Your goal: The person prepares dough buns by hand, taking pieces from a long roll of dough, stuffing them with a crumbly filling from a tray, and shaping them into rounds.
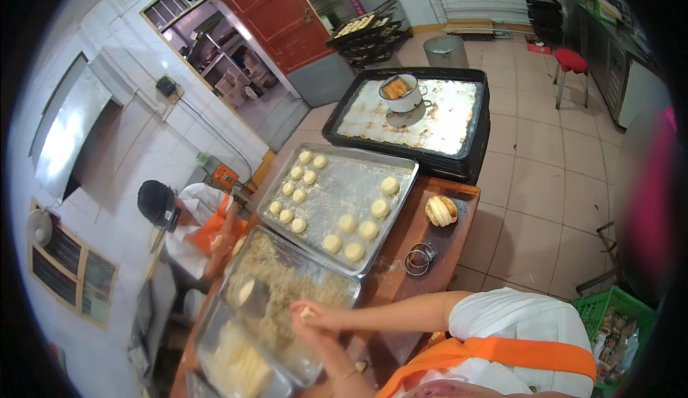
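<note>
My right hand (327,318) comes in from the right and is closed on a small pale piece of dough (307,313). Close below it, my left hand (313,338) meets the right at the dough; its fingers are blurred and partly hidden. Both hands are over a metal tray (352,290) of crumbly tan filling (283,269). A round metal container (252,297) rests in the filling. Nearer, another metal tray (208,330) holds a pale yellow mass of dough (240,362) under what looks like clear plastic.
Beyond, a large floured tray (411,176) carries several round dough pieces. Metal rings (418,260) and a cream-and-brown round item (441,212) lie on the wooden table (459,237). A white pot (403,98) stands on stacked black trays (479,111). A co-worker (197,219) works at left.
</note>
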Demonstrator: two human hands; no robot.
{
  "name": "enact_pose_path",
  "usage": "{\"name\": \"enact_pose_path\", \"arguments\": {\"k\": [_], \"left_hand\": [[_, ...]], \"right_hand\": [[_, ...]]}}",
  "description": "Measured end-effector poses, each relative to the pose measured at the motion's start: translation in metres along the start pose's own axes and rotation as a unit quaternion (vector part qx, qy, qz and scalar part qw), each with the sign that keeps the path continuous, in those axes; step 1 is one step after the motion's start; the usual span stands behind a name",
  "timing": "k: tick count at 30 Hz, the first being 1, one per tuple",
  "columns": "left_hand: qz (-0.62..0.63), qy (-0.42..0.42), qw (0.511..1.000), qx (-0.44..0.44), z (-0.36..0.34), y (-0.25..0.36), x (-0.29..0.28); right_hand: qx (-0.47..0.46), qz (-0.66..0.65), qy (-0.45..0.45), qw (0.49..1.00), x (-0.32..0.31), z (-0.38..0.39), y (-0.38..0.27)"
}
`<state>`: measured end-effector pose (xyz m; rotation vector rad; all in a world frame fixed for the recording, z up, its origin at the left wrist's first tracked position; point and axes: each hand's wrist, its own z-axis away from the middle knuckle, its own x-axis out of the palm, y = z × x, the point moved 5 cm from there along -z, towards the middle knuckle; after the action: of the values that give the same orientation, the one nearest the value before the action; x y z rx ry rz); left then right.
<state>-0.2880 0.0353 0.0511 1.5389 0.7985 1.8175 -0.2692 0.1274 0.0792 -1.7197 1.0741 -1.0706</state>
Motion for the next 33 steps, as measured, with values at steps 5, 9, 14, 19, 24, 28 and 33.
{"name": "enact_pose_path", "arguments": {"k": [5, 9, 14, 19, 24, 28, 33], "left_hand": [[-0.023, 0.081, 0.996, -0.006, 0.013, -0.004, -0.015], [0.213, -0.092, 0.971, -0.06, 0.027, 0.014, 0.025], [0.238, -0.035, 0.967, -0.082, 0.028, 0.022, -0.049], [0.187, -0.007, 0.978, -0.098, 0.051, 0.02, -0.031], [0.137, 0.037, 0.99, -0.026, 0.079, 0.025, 0.0], [0.045, 0.11, 0.992, -0.047, 0.103, 0.051, 0.002], [0.126, -0.117, 0.985, -0.001, 0.105, 0.082, -0.008]], "right_hand": [[0.024, 0.004, -0.016, 1.0, 0.008, 0.011, 0.002], [0.01, 0.06, -0.013, 0.998, -0.035, -0.019, -0.008], [0.03, 0.501, -0.017, 0.865, -0.03, -0.01, -0.052], [0.012, 0.155, -0.101, 0.983, 0.025, 0.014, -0.025], [-0.038, 0.198, -0.103, 0.974, 0.045, 0.021, 0.015], [-0.037, 0.192, -0.101, 0.975, 0.066, 0.036, -0.031], [0.148, -0.247, -0.123, 0.95, 0.069, 0.027, -0.064]]}}
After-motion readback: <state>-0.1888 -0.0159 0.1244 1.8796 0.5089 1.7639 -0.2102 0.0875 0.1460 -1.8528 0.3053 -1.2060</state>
